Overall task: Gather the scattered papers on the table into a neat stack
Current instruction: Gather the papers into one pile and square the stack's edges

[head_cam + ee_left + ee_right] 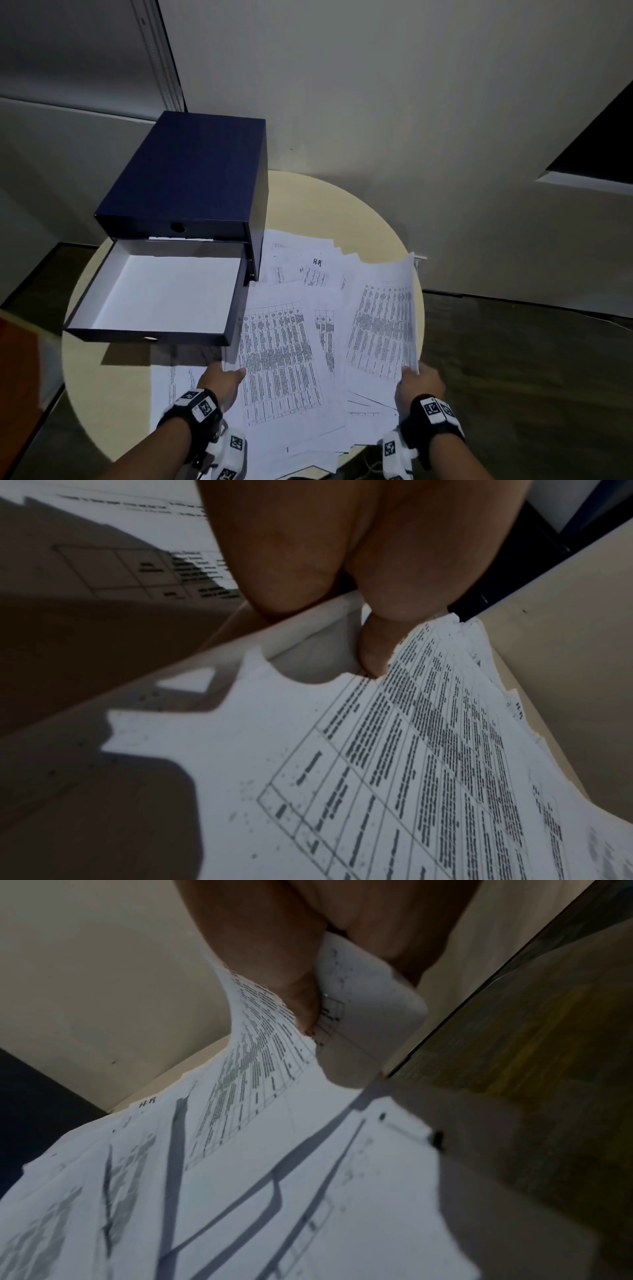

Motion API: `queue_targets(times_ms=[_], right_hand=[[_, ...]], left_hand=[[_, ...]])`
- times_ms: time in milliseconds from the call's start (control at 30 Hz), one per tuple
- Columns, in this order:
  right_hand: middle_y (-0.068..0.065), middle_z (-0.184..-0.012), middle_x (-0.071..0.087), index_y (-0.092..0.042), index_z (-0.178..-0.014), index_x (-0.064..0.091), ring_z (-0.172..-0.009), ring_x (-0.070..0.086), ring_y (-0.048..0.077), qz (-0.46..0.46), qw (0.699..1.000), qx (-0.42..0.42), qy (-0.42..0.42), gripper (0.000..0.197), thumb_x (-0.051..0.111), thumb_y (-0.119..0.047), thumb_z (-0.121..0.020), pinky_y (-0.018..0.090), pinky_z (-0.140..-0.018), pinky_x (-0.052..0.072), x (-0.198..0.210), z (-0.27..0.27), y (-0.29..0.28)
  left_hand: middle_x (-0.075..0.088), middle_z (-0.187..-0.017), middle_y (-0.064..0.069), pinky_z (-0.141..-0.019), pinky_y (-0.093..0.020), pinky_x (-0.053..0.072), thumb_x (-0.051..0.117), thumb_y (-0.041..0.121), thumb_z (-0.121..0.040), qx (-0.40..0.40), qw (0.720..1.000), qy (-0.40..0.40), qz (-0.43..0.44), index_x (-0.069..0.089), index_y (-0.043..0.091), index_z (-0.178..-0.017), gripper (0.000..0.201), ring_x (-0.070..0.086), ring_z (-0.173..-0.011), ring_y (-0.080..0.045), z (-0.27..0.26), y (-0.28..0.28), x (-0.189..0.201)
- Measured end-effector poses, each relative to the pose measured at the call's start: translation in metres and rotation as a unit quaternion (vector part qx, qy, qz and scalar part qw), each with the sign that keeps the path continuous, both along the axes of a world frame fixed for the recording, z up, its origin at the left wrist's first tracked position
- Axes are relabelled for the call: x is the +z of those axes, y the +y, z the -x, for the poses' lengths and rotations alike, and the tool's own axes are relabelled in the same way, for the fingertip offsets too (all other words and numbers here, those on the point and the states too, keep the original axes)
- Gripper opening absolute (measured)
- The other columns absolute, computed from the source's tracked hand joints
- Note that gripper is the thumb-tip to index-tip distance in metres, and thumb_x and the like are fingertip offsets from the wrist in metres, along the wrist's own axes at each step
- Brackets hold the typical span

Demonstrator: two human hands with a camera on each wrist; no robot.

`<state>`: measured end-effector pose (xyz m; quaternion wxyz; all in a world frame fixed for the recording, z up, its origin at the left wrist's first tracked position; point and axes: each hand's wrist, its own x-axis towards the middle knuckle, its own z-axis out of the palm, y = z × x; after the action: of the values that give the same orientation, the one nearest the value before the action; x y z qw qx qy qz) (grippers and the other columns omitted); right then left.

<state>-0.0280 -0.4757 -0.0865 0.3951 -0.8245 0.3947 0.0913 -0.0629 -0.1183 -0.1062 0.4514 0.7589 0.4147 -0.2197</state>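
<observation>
Several white printed sheets (308, 274) lie spread over the right half of a round cream table (82, 370). My left hand (224, 377) pinches the near left corner of a sheet with a large table (281, 359); in the left wrist view the thumb (371, 653) lies on that sheet (394, 777). My right hand (416, 378) grips the near edge of a raised bundle of sheets (383, 318) at the table's right rim. The right wrist view shows the thumb (301, 999) pressing the curled paper (363, 993).
A dark blue drawer box (191, 178) stands at the table's back left, its lower drawer (161, 298) pulled out and showing a white inside. A sheet marked "HR" (317, 265) lies near the box. A wall runs behind and dark floor lies to the right.
</observation>
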Motion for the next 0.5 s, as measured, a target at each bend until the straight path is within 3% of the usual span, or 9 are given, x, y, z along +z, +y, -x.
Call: queue_targets(times_ms=[100,367,433,500], right_hand=[[0.018,-0.082,0.064,0.001,-0.105,0.071,-0.075,0.061,0.035,0.008,0.999,-0.024,-0.022,0.021,0.057,-0.012,-0.094,0.033,-0.074,0.049,0.004,0.003,-0.011],[0.022,-0.097,0.070,0.000,-0.111,0.069,-0.077,0.060,0.033,0.026,0.998,-0.061,-0.023,0.024,0.063,-0.011,-0.090,0.037,-0.077,0.053,0.008,0.009,-0.039],[0.023,-0.104,0.071,-0.001,-0.115,0.067,-0.085,0.063,0.035,-0.006,0.996,-0.082,-0.045,0.029,0.067,-0.014,-0.089,0.043,-0.087,0.054,0.008,0.007,-0.050],[0.019,-0.107,0.072,-0.003,-0.115,0.068,-0.092,0.066,0.035,-0.070,0.989,-0.091,-0.095,0.030,0.070,-0.016,-0.089,0.045,-0.086,0.054,0.015,0.003,-0.056]], left_hand=[[0.056,-0.132,-0.021,-0.084,-0.029,0.039,0.064,0.027,-0.092,-0.001,1.000,0.006,-0.001,0.046,-0.001,-0.135,0.054,0.056,-0.112,-0.036,-0.001,0.001,-0.002],[0.056,-0.134,-0.020,-0.085,-0.029,0.039,0.062,0.027,-0.093,-0.002,1.000,0.007,0.003,0.045,0.000,-0.136,0.053,0.055,-0.119,-0.037,0.001,0.002,-0.003],[0.058,-0.128,-0.019,-0.087,-0.030,0.042,0.062,0.027,-0.093,-0.007,1.000,0.005,0.004,0.047,0.000,-0.134,0.052,0.056,-0.114,-0.036,0.002,0.001,-0.001],[0.059,-0.121,-0.018,-0.087,-0.030,0.043,0.062,0.028,-0.093,-0.014,1.000,0.000,0.001,0.048,0.000,-0.133,0.050,0.057,-0.108,-0.035,0.002,0.002,0.002]])
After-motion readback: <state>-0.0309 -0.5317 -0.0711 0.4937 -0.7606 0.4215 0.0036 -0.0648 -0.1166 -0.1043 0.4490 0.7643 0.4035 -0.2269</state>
